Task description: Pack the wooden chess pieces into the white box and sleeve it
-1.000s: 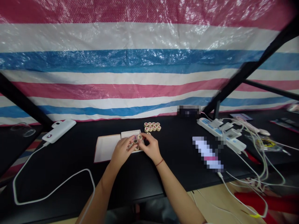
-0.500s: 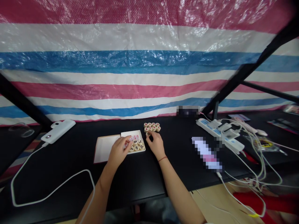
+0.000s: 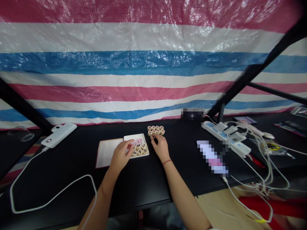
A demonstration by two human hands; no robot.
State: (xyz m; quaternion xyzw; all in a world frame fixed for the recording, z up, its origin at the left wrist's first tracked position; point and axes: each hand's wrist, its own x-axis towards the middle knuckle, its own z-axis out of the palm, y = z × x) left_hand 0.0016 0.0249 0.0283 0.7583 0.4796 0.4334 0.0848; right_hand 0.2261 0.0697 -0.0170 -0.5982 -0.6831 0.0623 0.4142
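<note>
My right hand (image 3: pixel 160 147) pinches a Chinese chess piece (image 3: pixel 153 136) at the near left end of two rows of round pieces with red characters (image 3: pixel 157 131). Fingertips and thumb partly cover that piece. Over the left part of a white box (image 3: pixel 146 142) is my left hand (image 3: pixel 122 152), its fingers curled together; whatever they hold, if anything, is hidden. Inside the box lie several pieces with black characters (image 3: pixel 139 151) and a scrap of pink-and-white printed paper or plastic (image 3: pixel 137 141). The box's lid (image 3: pixel 105 151) lies beside it, partly behind my left hand.
A white power bank (image 3: pixel 59 135) with a cable is at the left. To the right are a blurred phone (image 3: pixel 212 159), a power strip (image 3: pixel 227 139) and tangled white cables (image 3: pixel 267 169). A striped plastic sheet (image 3: pixel 134 92) hangs behind the black table (image 3: pixel 134 191).
My right fingers have moved slightly over the piece at the row, covering more of it. My left hand has shifted a little, and more of the black-character pieces shows beside it.
</note>
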